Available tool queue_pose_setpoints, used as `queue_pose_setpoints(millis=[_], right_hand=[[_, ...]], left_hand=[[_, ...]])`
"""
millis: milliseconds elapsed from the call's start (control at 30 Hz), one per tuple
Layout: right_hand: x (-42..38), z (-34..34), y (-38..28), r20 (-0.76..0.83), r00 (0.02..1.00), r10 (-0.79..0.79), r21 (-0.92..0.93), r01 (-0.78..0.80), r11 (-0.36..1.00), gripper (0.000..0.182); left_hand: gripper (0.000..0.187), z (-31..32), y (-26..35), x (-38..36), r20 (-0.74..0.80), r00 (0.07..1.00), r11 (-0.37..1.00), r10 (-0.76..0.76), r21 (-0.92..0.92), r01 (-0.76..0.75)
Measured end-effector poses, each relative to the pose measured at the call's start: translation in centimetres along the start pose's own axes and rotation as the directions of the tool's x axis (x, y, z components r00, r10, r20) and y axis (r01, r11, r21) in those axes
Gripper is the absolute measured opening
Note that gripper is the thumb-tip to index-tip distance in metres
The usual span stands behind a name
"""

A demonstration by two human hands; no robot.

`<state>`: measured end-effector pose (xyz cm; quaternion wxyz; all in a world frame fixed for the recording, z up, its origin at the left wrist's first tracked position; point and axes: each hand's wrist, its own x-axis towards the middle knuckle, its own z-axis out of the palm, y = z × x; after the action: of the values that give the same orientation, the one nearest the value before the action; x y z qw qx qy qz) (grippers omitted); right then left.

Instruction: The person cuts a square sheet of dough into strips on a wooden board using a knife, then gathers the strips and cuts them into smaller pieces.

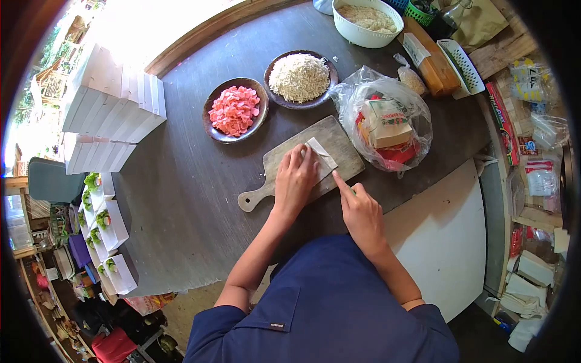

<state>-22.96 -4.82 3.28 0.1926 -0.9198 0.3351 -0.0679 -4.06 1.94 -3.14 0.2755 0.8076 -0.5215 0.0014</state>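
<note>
A wooden cutting board [275, 160] with a handle lies at a slant on the dark table. On it rests a flat pale piece [322, 153], whose kind I cannot make out. My left hand [296, 175] presses this piece down with bent fingers. My right hand [361, 212] is closed round what looks like a knife [353, 192], of which only a bit of green handle shows. Its index finger points along toward the near end of the pale piece. Beyond the board stand a bowl of pink slices [235, 111] and a bowl of white shreds [299, 77].
A clear plastic bag [387, 121] with packages sits right of the board. A white basin [368, 27] of pale crumbs and a wooden box [430, 57] stand at the back right. White boxes [112, 109] are stacked at left, with open food boxes [109, 227] nearer.
</note>
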Motion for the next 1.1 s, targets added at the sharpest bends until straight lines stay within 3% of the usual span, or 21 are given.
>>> queue_pose_setpoints(millis=[100, 200, 300, 500, 833, 900, 1033, 1100], right_hand=[[0.0, 0.2, -0.3, 0.0, 1.0, 0.021, 0.006, -0.021, 1.0, 0.064], [0.2, 0.2, -0.3, 0.013, 0.999, 0.038, 0.027, -0.038, 0.999, 0.064], [0.1, 0.2, -0.2, 0.02, 1.0, 0.023, 0.016, -0.024, 1.0, 0.063], [0.1, 0.1, -0.1, 0.024, 1.0, 0.017, -0.056, -0.015, 0.998, 0.063], [0.9, -1.3, -1.9, 0.104, 0.994, 0.03, -0.25, -0.003, 0.968, 0.067], [0.9, -1.1, -2.1, 0.127, 0.991, 0.032, -0.302, 0.008, 0.953, 0.068], [0.9, -1.2, -2.2, 0.139, 0.99, 0.022, -0.334, 0.026, 0.942, 0.069], [0.8, -0.9, -2.0, 0.116, 0.993, 0.013, -0.321, 0.025, 0.947, 0.069]], left_hand=[[0.04, -0.6, 0.8, 0.1, -0.125, 0.992, 0.999, -0.029, 0.026, 0.032], [0.037, -0.5, 0.5, -0.2, -0.151, 0.988, 0.999, -0.044, 0.003, 0.045], [0.03, -0.4, 0.4, 0.5, -0.146, 0.983, 0.99, -0.11, -0.109, 0.094], [0.019, -0.2, 0.3, 1.5, -0.138, 0.99, 0.999, -0.028, -0.045, 0.022], [0.02, 0.0, -0.2, 1.2, -0.172, 0.984, 0.999, 0.053, 0.012, -0.052], [0.022, 0.0, -0.2, 1.1, -0.154, 0.988, 0.997, -0.024, -0.077, 0.012], [0.023, -0.5, -0.6, 2.1, -0.179, 0.983, 0.999, -0.041, -0.043, 0.033], [0.023, -0.6, -1.1, 2.6, -0.056, 0.987, 0.985, 0.149, 0.1, -0.143]])
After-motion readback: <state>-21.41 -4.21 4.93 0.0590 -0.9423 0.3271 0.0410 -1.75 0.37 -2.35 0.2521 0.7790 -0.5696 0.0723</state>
